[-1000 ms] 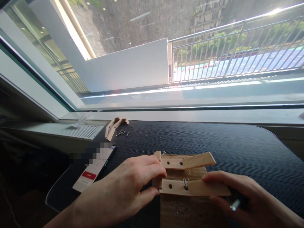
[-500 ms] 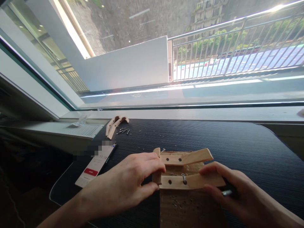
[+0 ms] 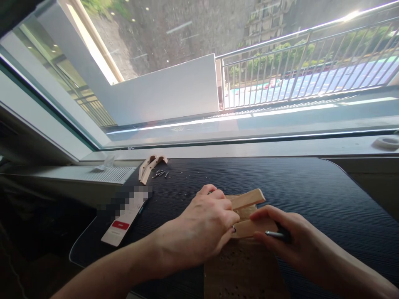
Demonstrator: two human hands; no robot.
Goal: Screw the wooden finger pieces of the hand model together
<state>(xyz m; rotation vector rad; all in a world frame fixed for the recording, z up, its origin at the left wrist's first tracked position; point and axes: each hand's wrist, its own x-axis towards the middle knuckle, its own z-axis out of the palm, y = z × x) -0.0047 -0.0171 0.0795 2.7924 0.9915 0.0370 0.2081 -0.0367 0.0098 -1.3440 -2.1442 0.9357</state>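
Observation:
My left hand (image 3: 207,226) is closed over the left parts of two pale wooden hook pieces, its fingers hiding their drilled holes. The shiny end of a screw (image 3: 233,229) shows beside my left fingers. My right hand (image 3: 297,236) pinches the right end of the nearer wooden hook piece (image 3: 249,228) between thumb and forefinger. Tucked in the same hand is a screwdriver-like tool (image 3: 276,235) with a metal shaft and dark handle. The farther wooden hook piece (image 3: 249,199) angles up to the right. Both pieces rest on a worn brown board (image 3: 241,270).
Two more wooden hooks (image 3: 149,169) lie at the table's back left, beside several loose screws (image 3: 160,173). A phone (image 3: 120,226) lies on the dark table (image 3: 296,178) at left. A white ring-shaped roll (image 3: 386,143) sits on the sill below the window.
My left hand has moved right from the left ends of the wooden hook pieces, now covering their holes and most of the screw. The tool in my right hand shows more of its shaft.

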